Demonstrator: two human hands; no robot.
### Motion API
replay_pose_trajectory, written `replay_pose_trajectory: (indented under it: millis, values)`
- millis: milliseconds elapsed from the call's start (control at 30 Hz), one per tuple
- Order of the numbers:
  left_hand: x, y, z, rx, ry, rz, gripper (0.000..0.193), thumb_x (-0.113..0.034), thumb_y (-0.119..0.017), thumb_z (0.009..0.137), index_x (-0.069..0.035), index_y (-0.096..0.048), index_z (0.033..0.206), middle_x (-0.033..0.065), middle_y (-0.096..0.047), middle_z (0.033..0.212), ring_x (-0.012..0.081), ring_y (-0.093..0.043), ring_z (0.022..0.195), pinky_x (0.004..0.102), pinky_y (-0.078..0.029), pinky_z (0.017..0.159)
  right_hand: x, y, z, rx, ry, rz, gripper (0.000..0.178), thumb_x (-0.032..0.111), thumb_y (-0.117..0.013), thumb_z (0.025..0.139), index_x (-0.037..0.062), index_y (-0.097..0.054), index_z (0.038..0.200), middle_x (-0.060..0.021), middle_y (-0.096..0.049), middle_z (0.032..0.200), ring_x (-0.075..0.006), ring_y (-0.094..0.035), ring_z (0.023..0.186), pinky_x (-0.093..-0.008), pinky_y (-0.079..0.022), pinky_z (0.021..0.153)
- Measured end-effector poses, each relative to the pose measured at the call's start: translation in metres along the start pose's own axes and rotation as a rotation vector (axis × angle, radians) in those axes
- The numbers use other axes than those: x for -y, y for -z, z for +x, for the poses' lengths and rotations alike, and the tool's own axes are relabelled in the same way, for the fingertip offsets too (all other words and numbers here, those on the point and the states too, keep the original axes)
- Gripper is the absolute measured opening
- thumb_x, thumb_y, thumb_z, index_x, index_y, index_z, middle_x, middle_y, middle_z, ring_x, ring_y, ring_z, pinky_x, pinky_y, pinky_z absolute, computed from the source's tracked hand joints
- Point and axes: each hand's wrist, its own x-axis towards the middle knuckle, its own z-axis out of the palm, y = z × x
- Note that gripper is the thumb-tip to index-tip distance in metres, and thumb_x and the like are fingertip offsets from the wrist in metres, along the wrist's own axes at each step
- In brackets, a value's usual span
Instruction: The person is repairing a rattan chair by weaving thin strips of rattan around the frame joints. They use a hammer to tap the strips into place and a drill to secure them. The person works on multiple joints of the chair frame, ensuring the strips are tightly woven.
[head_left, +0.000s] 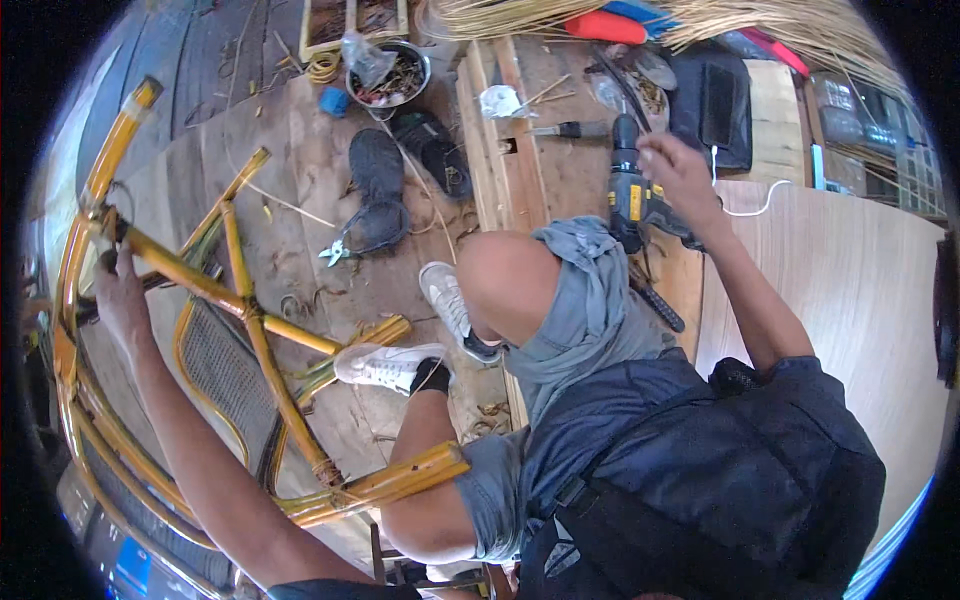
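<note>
A chair frame of yellow-brown bamboo or rattan poles (180,268), with a woven mesh panel (228,365), lies tilted at my left and partly over my left thigh. My left hand (122,298) reaches to a pole joint at the frame's far left, its fingers closed around it. Well to the right, my right hand (682,172) is closed on the near end of a thin dark rod-like tool (628,88); its exact kind is unclear. Just below that hand lies a black and yellow cordless drill (628,195) on a wooden board.
Pliers (335,252) lie on the plank floor beside black slippers (378,190). Farther off stand a metal bowl of scraps (425,75) and a flat brush-like tool (570,130). Bundled cane strips (780,25) lie at the top right. A wood-grain panel (830,300) is at my right.
</note>
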Motion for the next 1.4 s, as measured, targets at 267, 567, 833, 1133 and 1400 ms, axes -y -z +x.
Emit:
replay_pose_trajectory:
  millis: [267,567,833,1133,1400]
  values:
    - [0.023,-0.003,0.004,0.000,-0.342,0.049,0.043,-0.037,-0.053,0.087,-0.002,-0.058,0.111,0.0136,-0.060,0.084,0.0201,-0.055,0.075,0.0311,-0.044,0.068,-0.123,-0.006,-0.133,0.156,-0.199,-0.455,0.037,0.023,-0.058,0.083,-0.0011,-0.052,0.111,-0.0185,-0.057,0.102,-0.0304,-0.055,0.097,-0.0353,-0.043,0.085]
    - [-0.040,-0.023,-0.042,0.160,0.397,-0.668,0.035,-0.034,-0.051,0.088,-0.002,-0.058,0.101,0.0089,-0.053,0.076,0.0128,-0.052,0.067,0.0270,-0.042,0.058,-0.122,-0.033,-0.126,0.053,-0.005,-0.444,0.055,0.018,-0.063,0.074,-0.0024,-0.040,0.120,-0.0238,-0.046,0.115,-0.0381,-0.042,0.111,-0.0432,-0.033,0.097]
    - [-0.015,-0.032,-0.051,0.140,-0.070,0.153,0.046,-0.038,-0.043,0.088,-0.003,-0.053,0.115,0.0127,-0.060,0.096,0.0230,-0.061,0.086,0.0325,-0.047,0.073,-0.154,0.003,-0.149,0.168,-0.123,-0.629,0.041,0.017,-0.064,0.072,0.0016,-0.047,0.106,-0.0205,-0.052,0.100,-0.0388,-0.048,0.098,-0.0443,-0.041,0.083]
    - [-0.023,-0.046,-0.004,0.111,0.558,-1.240,0.034,-0.030,-0.047,0.088,-0.004,-0.054,0.108,0.0096,-0.059,0.086,0.0186,-0.054,0.075,0.0278,-0.045,0.060,-0.200,0.009,-0.177,0.290,-0.261,-0.622,0.028,0.017,-0.055,0.082,0.0032,-0.047,0.105,-0.0210,-0.059,0.092,-0.0370,-0.057,0.087,-0.0407,-0.044,0.071]
    - [0.007,-0.019,0.005,0.250,0.302,-1.636,0.041,-0.010,-0.043,0.081,-0.001,-0.043,0.122,0.0102,-0.055,0.114,0.0287,-0.056,0.103,0.0377,-0.045,0.088,-0.167,0.001,-0.157,0.415,-0.303,-0.625,0.021,0.012,-0.053,0.082,0.0004,-0.050,0.100,-0.0231,-0.060,0.082,-0.0403,-0.059,0.078,-0.0433,-0.045,0.064]
